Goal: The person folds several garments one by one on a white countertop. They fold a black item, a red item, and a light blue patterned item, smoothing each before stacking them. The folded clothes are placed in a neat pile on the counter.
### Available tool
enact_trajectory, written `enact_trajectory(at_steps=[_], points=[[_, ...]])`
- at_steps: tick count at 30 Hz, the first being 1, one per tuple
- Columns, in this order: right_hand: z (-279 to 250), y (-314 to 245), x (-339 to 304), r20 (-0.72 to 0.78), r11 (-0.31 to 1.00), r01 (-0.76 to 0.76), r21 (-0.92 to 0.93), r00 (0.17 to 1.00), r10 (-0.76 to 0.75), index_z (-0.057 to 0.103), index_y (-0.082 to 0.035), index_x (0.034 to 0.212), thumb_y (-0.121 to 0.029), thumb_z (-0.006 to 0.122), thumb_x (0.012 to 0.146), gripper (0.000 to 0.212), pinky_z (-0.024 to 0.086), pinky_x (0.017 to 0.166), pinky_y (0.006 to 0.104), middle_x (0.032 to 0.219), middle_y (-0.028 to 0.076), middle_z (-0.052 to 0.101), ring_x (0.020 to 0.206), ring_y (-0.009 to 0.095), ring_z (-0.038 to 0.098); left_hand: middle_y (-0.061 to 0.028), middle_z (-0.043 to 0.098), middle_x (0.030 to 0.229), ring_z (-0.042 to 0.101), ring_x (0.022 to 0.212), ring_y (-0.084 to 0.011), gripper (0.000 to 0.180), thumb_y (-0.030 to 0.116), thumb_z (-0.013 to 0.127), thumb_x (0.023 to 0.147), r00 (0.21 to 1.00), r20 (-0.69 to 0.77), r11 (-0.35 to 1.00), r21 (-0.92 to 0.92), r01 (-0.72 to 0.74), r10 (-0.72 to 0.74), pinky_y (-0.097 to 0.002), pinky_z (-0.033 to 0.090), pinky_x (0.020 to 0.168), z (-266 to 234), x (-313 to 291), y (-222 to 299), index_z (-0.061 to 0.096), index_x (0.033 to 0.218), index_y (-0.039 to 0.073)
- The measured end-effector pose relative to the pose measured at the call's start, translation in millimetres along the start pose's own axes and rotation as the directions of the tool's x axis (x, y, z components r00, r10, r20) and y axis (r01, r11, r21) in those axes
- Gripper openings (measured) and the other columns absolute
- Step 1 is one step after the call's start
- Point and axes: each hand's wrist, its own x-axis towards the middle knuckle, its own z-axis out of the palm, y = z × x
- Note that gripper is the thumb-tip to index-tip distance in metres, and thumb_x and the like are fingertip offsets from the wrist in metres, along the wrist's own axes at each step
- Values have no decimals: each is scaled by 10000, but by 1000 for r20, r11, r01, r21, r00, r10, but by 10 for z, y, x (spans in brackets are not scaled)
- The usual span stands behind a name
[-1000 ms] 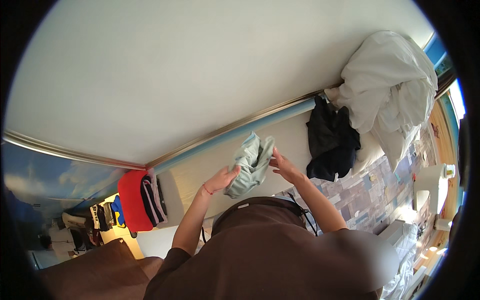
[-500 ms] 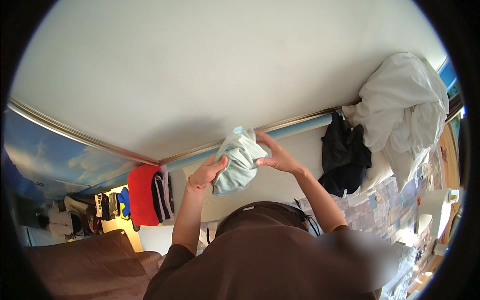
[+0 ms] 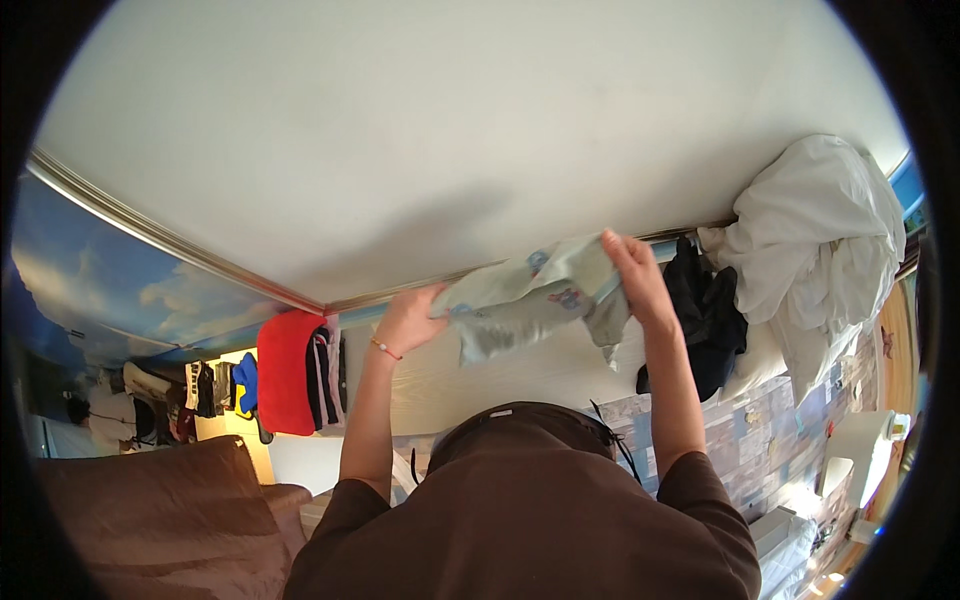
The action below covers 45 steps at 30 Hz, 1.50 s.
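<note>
The pale green cloth, a bunched bundle a second ago, is now spread lengthwise between the hands, showing small printed figures. The right hand has moved well apart from the left hand, its wrist now overlapping the black garment in view. The cloth's upper side has risen across the bed's wall-side edge, and a darker shadow has formed on the wall.

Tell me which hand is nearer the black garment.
Right. The right hand is just left of the black garment, gripping the pale green printed cloth; the left hand is well to the left, at the cloth's other end.
</note>
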Motion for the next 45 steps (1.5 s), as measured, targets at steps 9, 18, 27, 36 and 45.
enact_trajectory(at_steps=[9, 18, 27, 36, 45], points=[[-618, 198, -49, 227, 967, -8, -254, 972, 67, 610, -67, 734, -401, 609, 1009, 433, 355, 549, 276, 735, -74, 512, 639, 45, 424, -38, 624, 1110, 589, 1058, -116, 160, 198, 457, 1079, 995, -5, 173, -985, 13, -103, -300, 489, 921, -261, 98, 323, 519, 1127, 59], [158, -32, -3, 451, 941, 222, -256, 888, -87, 614, -33, 1280, -443, 698, 931, 545, 473, 983, 339, 1151, 90, 697, 1100, 179, 626, -28, 616, 1059, 544, 1075, -106, 139, 187, 445, 1073, 968, 29, 117, -993, 0, 251, -289, 393, 972, -426, 308, 602, 495, 1074, 57], [776, -542, 145, 618, 817, 446, -367, 772, -144, 589, -45, 1269, -294, 811, 838, 546, 510, 904, 354, 994, 77, 692, 943, 248, 659, -137, 688, 1154, 586, 1019, -126, 124, 178, 417, 1090, 959, 12, 497, -857, -136, 283, -303, 452, 940, -781, 434, 913, 463, 1052, 69], [561, -314, 389, 696, 976, 208, -68, 710, -103, 634, -64, 819, -324, 785, 889, 309, 421, 691, 270, 706, -58, 522, 712, 76, 481, -56, 636, 987, 658, 1048, -206, 156, 223, 475, 1081, 925, -343, 497, -781, -379, 167, -346, 502, 927, -908, 481, 764, 477, 1072, 68], [518, -656, 385, 386, 984, 179, 7, 907, -168, 436, -129, 656, -299, 753, 926, 450, 412, 445, 209, 626, -79, 464, 558, 14, 442, 83, 443, 760, 347, 692, -27, 132, 202, 570, 1041, 890, -455, 785, -555, -274, -11, -205, 297, 613, -742, 535, 485, 559, 1008, 75]])
